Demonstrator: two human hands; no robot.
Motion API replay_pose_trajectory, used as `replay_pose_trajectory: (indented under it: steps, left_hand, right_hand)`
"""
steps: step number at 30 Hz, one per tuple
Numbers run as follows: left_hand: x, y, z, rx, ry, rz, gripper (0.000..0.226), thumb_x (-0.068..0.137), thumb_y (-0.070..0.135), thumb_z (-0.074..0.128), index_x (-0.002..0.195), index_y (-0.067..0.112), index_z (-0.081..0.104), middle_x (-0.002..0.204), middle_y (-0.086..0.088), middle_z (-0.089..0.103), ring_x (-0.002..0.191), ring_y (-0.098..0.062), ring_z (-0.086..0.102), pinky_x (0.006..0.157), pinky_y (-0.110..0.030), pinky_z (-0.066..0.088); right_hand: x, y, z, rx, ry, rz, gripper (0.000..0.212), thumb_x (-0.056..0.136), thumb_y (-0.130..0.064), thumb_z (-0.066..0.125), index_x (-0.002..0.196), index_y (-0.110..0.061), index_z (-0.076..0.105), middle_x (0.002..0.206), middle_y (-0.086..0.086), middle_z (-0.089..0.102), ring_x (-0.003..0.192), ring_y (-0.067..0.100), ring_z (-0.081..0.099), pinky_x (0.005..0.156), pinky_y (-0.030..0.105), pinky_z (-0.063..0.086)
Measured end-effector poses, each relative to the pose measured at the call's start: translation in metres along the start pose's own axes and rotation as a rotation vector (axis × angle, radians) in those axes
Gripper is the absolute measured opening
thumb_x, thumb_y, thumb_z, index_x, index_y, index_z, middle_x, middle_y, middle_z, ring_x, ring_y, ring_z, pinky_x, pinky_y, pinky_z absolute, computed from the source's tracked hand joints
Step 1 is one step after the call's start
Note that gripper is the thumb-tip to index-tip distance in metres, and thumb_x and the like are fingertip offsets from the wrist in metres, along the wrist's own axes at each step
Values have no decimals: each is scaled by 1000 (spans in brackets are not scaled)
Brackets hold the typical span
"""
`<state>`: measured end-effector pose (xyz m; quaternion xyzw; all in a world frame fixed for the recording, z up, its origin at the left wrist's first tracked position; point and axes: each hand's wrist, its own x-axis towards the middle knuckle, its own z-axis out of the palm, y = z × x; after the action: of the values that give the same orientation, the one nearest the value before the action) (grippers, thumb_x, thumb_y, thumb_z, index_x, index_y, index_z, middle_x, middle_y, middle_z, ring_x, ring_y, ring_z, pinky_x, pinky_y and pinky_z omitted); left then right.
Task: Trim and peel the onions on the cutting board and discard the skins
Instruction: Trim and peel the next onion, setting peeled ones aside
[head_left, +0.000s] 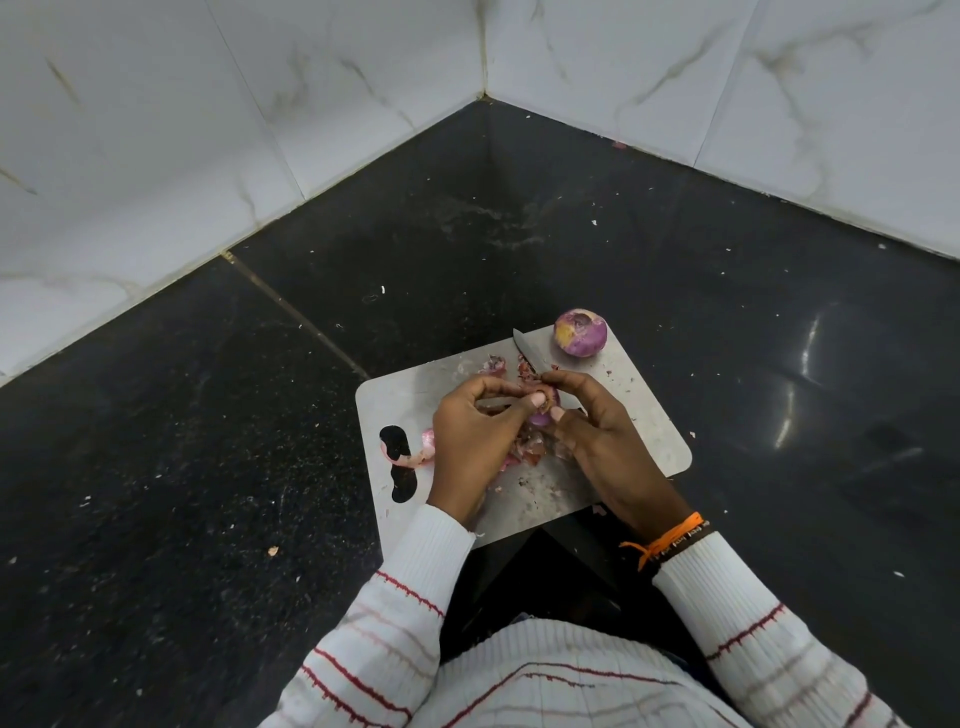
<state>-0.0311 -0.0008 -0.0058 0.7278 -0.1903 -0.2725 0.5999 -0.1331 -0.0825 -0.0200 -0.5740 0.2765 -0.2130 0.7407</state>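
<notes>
Black bench corner, board (644, 415) covered in skins (524, 451), left hand (475, 434) and right hand (597, 434) both pinched on one onion (545, 408), right also gripping the knife (527, 353), peeled onion (580, 332) sitting nearby.

Looking down into a corner of white, grey-veined marble wall tiles (156, 130), meeting at a dark grouted seam. Below, a polished black speckled stone countertop (208, 415), split by a thin pale joint line (296, 317) running diagonally on the left. Scattered with small pale crumbs. Catching bright streaks of reflected light (805, 353) off to the right.
</notes>
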Motion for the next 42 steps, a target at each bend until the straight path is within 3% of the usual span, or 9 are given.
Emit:
replay_pose_trajectory:
  steps: [6,11,14,19,24,29,33,37,42]
  left_hand:
    - [1,-2,-4,-139,-40,-77,11,72,13,79,80,15,73,82,-6,74,82,-24,71,78,-39,58]
    - [1,2,-7,-255,-80,-123,13,74,6,76,87,6,72,82,-9,74,78,-20,71,64,-22,55]
    - [1,3,-8,-273,-77,-125,9,76,4,73,85,6,72,81,-9,74,76,-19,71,62,-21,55]
    - [1,0,-8,-89,-38,-46,7,78,9,74,82,14,74,81,-3,75,81,-19,71,76,-33,57]
    - [0,5,-6,93,13,76,14,79,8,72,74,21,72,71,7,70,69,-6,67,67,-18,54]
    - [1,5,-4,165,25,130,8,80,6,70,79,14,72,71,7,67,68,-5,64,63,-10,51]
    - [3,2,-3,202,22,146,6,84,8,66,88,11,70,79,5,66,75,-6,63,65,-7,49]
    - [3,1,-2,196,10,130,9,87,11,63,93,10,70,85,1,68,80,-9,63,67,-7,49]
    - [4,2,-2,160,26,116,9,89,10,59,91,12,68,83,5,66,79,-7,61,67,-7,49]
  right_hand:
    - [-1,-3,1,-32,-3,-16,30,92,-3,48,115,-22,54,104,-3,67,92,11,68,73,22,55]
    - [-1,-1,-1,8,-19,-7,31,91,-2,48,115,-20,55,108,9,67,98,25,67,86,40,55]
    - [-1,-1,-3,15,-29,-10,30,91,-2,49,115,-20,56,110,11,67,100,28,66,88,44,53]
    - [-2,-4,-2,-84,-12,-38,30,91,-3,50,113,-22,55,99,-1,68,89,11,69,73,23,55]
    - [-1,-4,1,-191,7,-69,31,90,-5,54,113,-26,54,113,8,64,90,13,68,72,19,54]
    - [-1,-6,4,-233,33,-99,31,89,-6,56,117,-21,55,117,1,61,91,4,66,72,15,52]
    - [-1,-4,3,-100,50,-51,31,91,-5,53,118,-19,56,114,-3,63,92,9,67,70,17,53]
    - [1,2,-1,113,34,9,32,89,-3,52,118,-16,55,107,-3,68,100,24,66,80,33,55]
    - [0,1,0,247,-43,6,41,88,5,48,125,-14,51,115,1,63,107,23,63,80,27,55]
